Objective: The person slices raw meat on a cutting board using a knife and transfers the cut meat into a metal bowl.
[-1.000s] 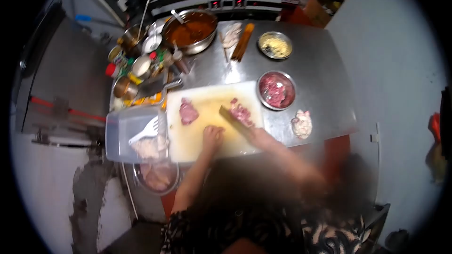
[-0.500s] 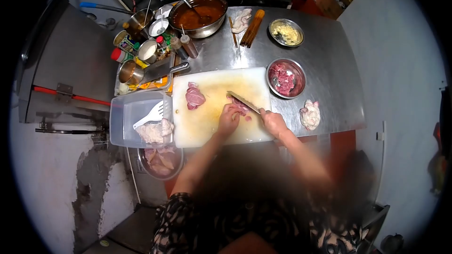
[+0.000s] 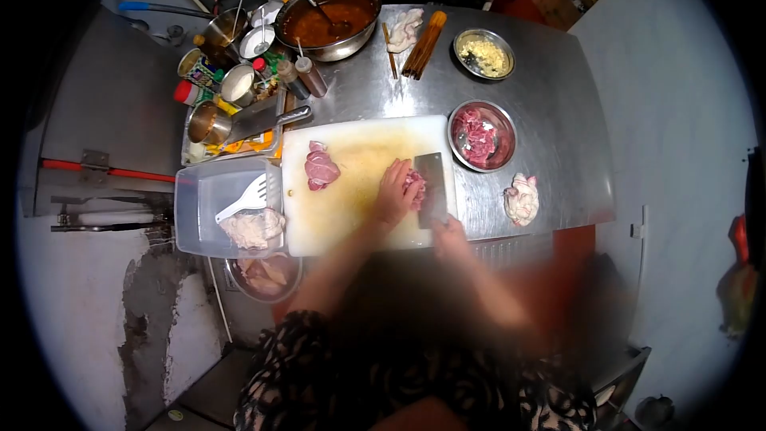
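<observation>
My right hand (image 3: 451, 239) is closed round the handle of a cleaver (image 3: 432, 190), whose broad blade lies flat over the right side of the white cutting board (image 3: 351, 219). My left hand (image 3: 391, 193) has its fingers stretched out and lies against a small heap of cut red meat (image 3: 414, 189) at the blade's left edge. A larger piece of meat (image 3: 321, 170) rests by itself on the left part of the board.
Beyond the board's right edge stand a steel bowl of cut meat (image 3: 482, 136) and a pale lump (image 3: 522, 200). A clear plastic tub (image 3: 189, 207) with a white slotted spatula adjoins the board's left. Behind are a sauce bowl (image 3: 339, 52), squeeze bottles, skewers (image 3: 424, 46) and a chopped-garlic-like bowl (image 3: 484, 54).
The cleaver has turned from a slanted, edge-down position over the meat to lying flat at its right. My left hand has flattened against the cut meat; my right hand has moved nearer to me.
</observation>
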`<state>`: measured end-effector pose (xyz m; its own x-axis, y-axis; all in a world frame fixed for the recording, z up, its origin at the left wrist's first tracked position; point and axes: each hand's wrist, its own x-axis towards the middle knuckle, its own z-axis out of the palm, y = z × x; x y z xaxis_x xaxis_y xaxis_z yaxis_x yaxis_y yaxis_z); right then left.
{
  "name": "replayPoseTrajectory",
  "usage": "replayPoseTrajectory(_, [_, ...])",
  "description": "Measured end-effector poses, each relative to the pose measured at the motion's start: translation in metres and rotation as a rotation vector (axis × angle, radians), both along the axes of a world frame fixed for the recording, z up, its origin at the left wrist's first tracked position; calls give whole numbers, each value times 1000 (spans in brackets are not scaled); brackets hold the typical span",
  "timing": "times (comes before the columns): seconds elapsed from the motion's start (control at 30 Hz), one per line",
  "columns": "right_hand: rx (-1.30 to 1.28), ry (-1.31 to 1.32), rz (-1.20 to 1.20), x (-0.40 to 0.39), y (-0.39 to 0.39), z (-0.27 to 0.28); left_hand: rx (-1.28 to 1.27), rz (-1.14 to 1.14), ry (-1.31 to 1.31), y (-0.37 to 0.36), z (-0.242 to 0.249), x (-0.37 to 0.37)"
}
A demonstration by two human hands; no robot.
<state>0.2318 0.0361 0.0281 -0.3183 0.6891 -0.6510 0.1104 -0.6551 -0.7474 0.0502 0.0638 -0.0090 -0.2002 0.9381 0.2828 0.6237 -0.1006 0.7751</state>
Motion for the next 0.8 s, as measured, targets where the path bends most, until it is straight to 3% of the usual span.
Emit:
replayPoseTrajectory(0.13, [40, 51, 87, -50, 3, 17, 85, 71, -139, -1, 4, 12])
replayPoseTrajectory(0.3, [259, -19, 136, -41, 18, 46, 153, 133, -381, 18, 19, 30])
replayPoseTrajectory(0.37, [203, -107, 26, -24, 28, 68, 201, 73, -435, 42, 50, 44])
replayPoseTrajectory(0.43, [294, 13, -146, -6, 38, 63, 307, 34, -465, 75, 61, 60])
replayPoseTrajectory(0.57, [370, -88, -324, 26, 56, 93, 367, 73, -588, 125, 79, 86])
replayPoseTrajectory(0.63, [378, -76, -327, 39, 60, 101, 218, 18, -592, 143, 59, 92])
replayPoseTrajectory(0.67, [382, -57, -364, 44, 61, 101, 183, 49, -836, 152, 50, 97])
replayPoseTrajectory(0.7, [384, -38, -400, 48, 61, 101, 182, 63, -835, 153, 50, 95])
replayPoseTrajectory(0.8, [368, -101, -330, 51, 56, 102, 10, 149, -1211, 146, 53, 80])
